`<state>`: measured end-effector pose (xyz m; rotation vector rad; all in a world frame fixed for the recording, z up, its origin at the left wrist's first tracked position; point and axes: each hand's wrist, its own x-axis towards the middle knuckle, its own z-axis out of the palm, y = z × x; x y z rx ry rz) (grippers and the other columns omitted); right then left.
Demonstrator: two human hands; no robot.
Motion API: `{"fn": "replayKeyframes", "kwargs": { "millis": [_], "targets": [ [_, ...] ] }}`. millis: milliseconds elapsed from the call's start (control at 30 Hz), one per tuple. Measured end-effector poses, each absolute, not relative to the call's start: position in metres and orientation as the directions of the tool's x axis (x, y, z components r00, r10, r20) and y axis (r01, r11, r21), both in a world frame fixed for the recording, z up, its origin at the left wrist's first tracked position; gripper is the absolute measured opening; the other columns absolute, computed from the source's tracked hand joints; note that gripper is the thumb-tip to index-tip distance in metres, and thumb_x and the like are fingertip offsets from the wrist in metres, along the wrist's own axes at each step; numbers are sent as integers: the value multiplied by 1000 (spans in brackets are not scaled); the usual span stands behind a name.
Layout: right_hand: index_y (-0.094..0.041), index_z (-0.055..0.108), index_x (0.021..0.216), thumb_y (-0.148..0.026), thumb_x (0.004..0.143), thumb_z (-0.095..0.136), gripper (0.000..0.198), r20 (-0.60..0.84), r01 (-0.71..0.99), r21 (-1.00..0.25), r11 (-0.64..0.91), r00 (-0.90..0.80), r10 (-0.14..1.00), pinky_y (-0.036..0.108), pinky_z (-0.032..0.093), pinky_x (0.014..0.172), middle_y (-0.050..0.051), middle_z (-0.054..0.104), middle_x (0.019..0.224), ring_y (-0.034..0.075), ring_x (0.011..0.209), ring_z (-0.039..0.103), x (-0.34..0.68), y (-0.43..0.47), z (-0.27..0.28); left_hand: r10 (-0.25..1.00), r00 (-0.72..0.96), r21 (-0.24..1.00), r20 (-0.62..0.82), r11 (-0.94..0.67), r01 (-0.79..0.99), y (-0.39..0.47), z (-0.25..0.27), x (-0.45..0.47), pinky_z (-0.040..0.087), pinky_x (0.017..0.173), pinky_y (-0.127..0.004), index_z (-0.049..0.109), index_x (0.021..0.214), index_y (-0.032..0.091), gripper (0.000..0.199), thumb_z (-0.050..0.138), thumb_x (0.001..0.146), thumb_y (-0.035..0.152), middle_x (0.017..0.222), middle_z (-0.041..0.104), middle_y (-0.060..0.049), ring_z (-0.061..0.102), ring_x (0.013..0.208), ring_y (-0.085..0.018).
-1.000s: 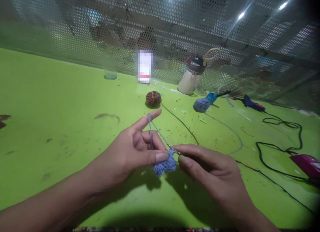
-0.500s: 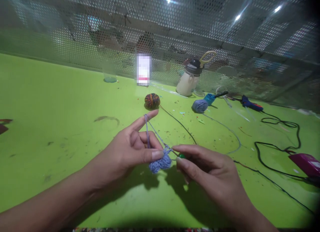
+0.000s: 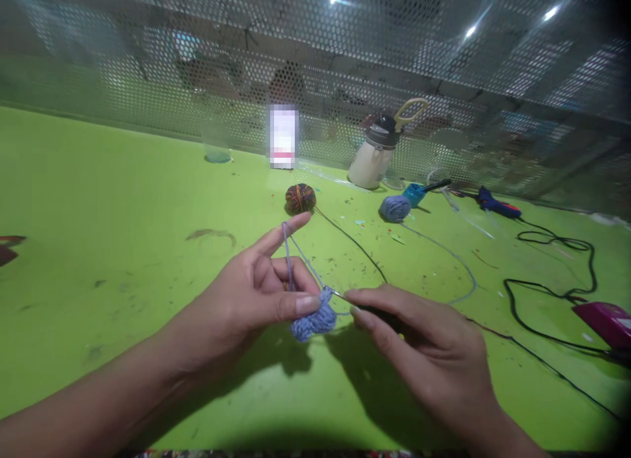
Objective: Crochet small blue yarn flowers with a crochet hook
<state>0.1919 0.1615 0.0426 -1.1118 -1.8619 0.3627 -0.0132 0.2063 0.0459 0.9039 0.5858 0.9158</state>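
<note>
Between thumb and fingers, my left hand point(image 3: 263, 280) pinches a small blue-purple crochet piece point(image 3: 314, 321). Its index finger is stretched up, with a strand of the same yarn point(image 3: 304, 257) looped over it and running down to the piece. My right hand point(image 3: 419, 336) grips a crochet hook point(image 3: 338, 294) whose thin metal shaft points left. The hook's tip meets the top edge of the crochet piece; most of its handle is hidden in the hand. Further back lies a blue-purple yarn ball point(image 3: 395, 209) with a strand curving toward my right hand.
Behind the hands sit a multicoloured yarn ball point(image 3: 300, 198), a bright phone point(image 3: 282, 137), a clear cup point(image 3: 217, 149) and a cream bottle point(image 3: 371, 159). Rightward are a blue container point(image 3: 414, 194), a glue gun point(image 3: 497, 204), black cord and a magenta box point(image 3: 604, 324). A perforated metal panel point(image 3: 315, 70) borders the green table.
My right hand has shifted slightly and turned, so more of the hook's metal shaft shows and the green bit at my fingertips is no longer visible. My left hand has barely moved.
</note>
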Motion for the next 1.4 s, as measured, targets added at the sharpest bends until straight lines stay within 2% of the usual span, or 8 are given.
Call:
{"fn": "replayKeyframes", "kwargs": {
  "millis": [367, 533, 667, 800, 933, 1067, 1233, 1400],
  "targets": [
    [-19, 70, 102, -1, 83, 63, 27, 621, 561, -518, 646, -272, 735, 20, 54, 65, 1, 77, 85, 12, 76, 71, 200, 162, 39, 869, 496, 828, -5, 281, -485, 206, 40, -14, 50, 67, -21, 32, 149, 21, 91, 77, 73, 0, 68, 69, 2, 61, 66, -10],
    [-28, 72, 105, -4, 83, 65, 33, 571, 567, -563, 601, -260, 779, 24, 56, 64, -1, 77, 86, 15, 77, 72, 200, 161, 41, 865, 500, 849, -31, 287, -444, 206, 40, -15, 48, 70, -24, 34, 148, 23, 88, 77, 74, 4, 73, 69, 1, 61, 67, -10],
    [-28, 75, 97, -10, 84, 67, 24, 524, 545, -637, 546, -214, 825, 26, 56, 61, 0, 78, 82, 17, 72, 72, 200, 161, 44, 864, 502, 858, -40, 287, -426, 206, 41, -16, 47, 70, -24, 37, 147, 25, 84, 77, 75, 5, 75, 69, 1, 60, 66, -9],
    [-25, 78, 88, -17, 82, 72, 12, 339, 418, -828, 375, -160, 927, 24, 53, 56, 2, 77, 77, 16, 65, 68, 203, 163, 43, 860, 508, 856, -51, 300, -421, 206, 42, -15, 47, 68, -22, 41, 144, 24, 80, 78, 75, 8, 76, 67, 1, 59, 67, -9],
    [-21, 78, 90, -27, 80, 76, 12, -37, 57, -998, -26, -204, 978, 18, 38, 41, 1, 68, 61, 8, 46, 52, 204, 167, 38, 829, 552, 859, -85, 342, -382, 207, 43, -15, 49, 72, -22, 45, 141, 26, 76, 78, 75, 10, 82, 66, 1, 60, 75, -10],
    [-18, 77, 88, -28, 77, 79, 15, -157, -194, -957, -215, -276, 948, 16, 29, 39, 0, 64, 58, 4, 42, 45, 201, 168, 33, 812, 576, 890, -89, 325, -321, 208, 44, -15, 50, 72, -20, 53, 135, 27, 65, 78, 77, 13, 82, 63, 3, 59, 76, -9],
    [-16, 74, 84, -28, 75, 80, 15, -224, -325, -891, -316, -291, 930, 16, 24, 39, -1, 62, 55, 3, 41, 43, 193, 165, 34, 828, 560, 920, -36, 247, -306, 207, 40, -14, 49, 70, -19, 60, 127, 26, 50, 74, 81, 13, 83, 63, 3, 59, 76, -8],
    [-16, 72, 85, -28, 77, 78, 15, -238, -302, -898, -320, -278, 931, 15, 25, 40, -1, 62, 57, 3, 41, 43, 190, 166, 33, 833, 547, 926, -82, 267, -268, 207, 43, -13, 50, 73, -26, 48, 140, 27, 68, 74, 79, 13, 82, 64, 2, 60, 77, -13]
  ]
}}
